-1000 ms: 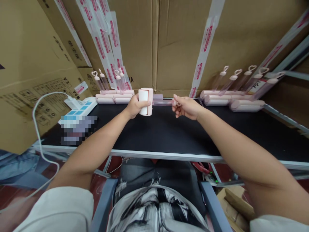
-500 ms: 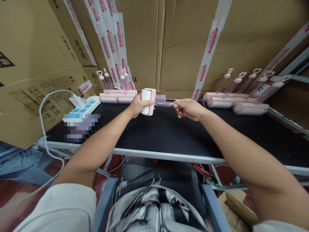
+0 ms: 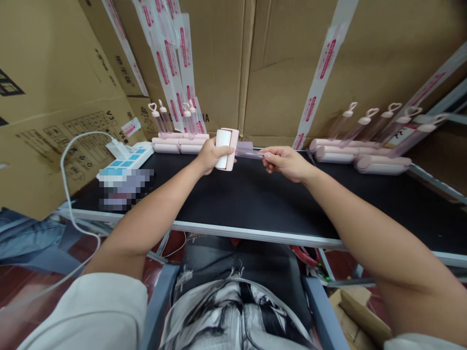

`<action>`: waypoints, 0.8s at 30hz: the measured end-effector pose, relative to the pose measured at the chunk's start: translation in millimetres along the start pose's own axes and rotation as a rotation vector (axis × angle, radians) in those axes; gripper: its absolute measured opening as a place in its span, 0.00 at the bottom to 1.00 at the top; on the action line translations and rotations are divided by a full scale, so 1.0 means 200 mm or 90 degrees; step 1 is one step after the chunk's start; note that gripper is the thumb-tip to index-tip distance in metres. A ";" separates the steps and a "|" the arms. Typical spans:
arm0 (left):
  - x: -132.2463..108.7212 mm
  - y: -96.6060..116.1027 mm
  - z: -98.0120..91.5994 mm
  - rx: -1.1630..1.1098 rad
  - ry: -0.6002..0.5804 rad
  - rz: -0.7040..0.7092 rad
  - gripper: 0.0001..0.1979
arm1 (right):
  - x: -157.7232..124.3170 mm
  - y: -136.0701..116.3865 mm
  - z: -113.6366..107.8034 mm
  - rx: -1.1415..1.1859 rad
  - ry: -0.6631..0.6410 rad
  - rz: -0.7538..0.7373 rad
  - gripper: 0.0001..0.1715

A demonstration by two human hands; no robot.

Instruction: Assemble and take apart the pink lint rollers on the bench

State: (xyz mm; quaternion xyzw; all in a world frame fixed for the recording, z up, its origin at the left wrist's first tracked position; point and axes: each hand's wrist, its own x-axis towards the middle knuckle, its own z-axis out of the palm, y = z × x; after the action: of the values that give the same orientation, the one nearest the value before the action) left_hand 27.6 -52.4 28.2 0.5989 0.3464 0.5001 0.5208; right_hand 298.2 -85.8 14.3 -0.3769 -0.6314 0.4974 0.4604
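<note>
Noted a wall of cardboard cartons (image 3: 284, 63) with pink-printed tape behind the black tabletop (image 3: 255, 204). Logged a row of pink rollers (image 3: 365, 158) with clear stems along the far right edge, leaning on the cartons; logged a smaller group (image 3: 178, 145) at far left of centre. Recorded a white-and-blue power strip (image 3: 126, 163) with white cable (image 3: 67, 194) on the left end of the tabletop.

Found the left hand (image 3: 207, 156) raised above the far middle of the tabletop, grip closed round a pink-and-white roller head (image 3: 225, 148), held upright. Found the right hand (image 3: 286, 163) just beside it, grip pinched shut on the outer end of a clear handle (image 3: 250, 151), lying level, inner end touching the side of the roller head. Cannot tell depth of seating at that joint.

Judged good practice for this step: hold the handle square to the roller head; steady the head with the left grip; press straight along the handle's line, not at an angle; spare the thin clear stem any bending; mind fingers near the white face.
</note>
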 end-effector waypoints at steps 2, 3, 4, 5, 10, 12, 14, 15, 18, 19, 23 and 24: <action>0.00 0.00 0.00 -0.016 0.013 -0.002 0.26 | 0.00 0.00 0.02 -0.046 0.043 -0.053 0.26; 0.01 0.00 0.01 -0.023 0.017 -0.003 0.26 | 0.00 0.01 0.02 -0.076 0.063 -0.080 0.25; 0.01 0.01 0.01 -0.027 0.023 -0.004 0.25 | 0.00 0.01 0.02 -0.109 0.081 -0.109 0.24; 0.01 0.01 0.01 -0.031 0.028 -0.005 0.25 | 0.00 0.01 0.03 -0.146 0.099 -0.139 0.23; 0.00 0.02 0.03 -0.063 0.041 0.002 0.24 | -0.03 0.01 0.04 -0.358 0.187 -0.294 0.21; 0.00 0.03 0.05 -0.078 0.039 -0.007 0.24 | -0.04 -0.01 0.05 -0.425 0.218 -0.325 0.21; -0.01 0.03 0.06 -0.094 0.038 -0.017 0.25 | -0.04 -0.04 0.05 -0.472 0.240 -0.358 0.20; -0.01 0.03 0.06 -0.099 0.037 -0.018 0.25 | -0.04 -0.05 0.04 -0.484 0.243 -0.370 0.20; 0.00 0.03 0.02 -0.093 0.045 -0.001 0.25 | -0.04 -0.05 -0.01 -0.473 0.231 -0.331 0.21; 0.00 0.03 0.00 -0.084 0.049 0.003 0.25 | -0.03 -0.05 -0.04 -0.465 0.225 -0.296 0.22; 0.01 0.04 -0.09 -0.041 0.040 -0.019 0.27 | -0.01 -0.01 -0.12 -0.553 0.104 -0.106 0.20; 0.01 0.04 -0.10 -0.034 0.035 -0.025 0.27 | 0.00 0.00 -0.13 -0.599 0.043 -0.058 0.20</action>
State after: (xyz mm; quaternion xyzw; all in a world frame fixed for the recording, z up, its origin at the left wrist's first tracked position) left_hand 7.5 -46.1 35.3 0.5640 0.3583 0.5150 0.5369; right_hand 322.7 -79.2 16.0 -0.5328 -0.7885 0.1241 0.2811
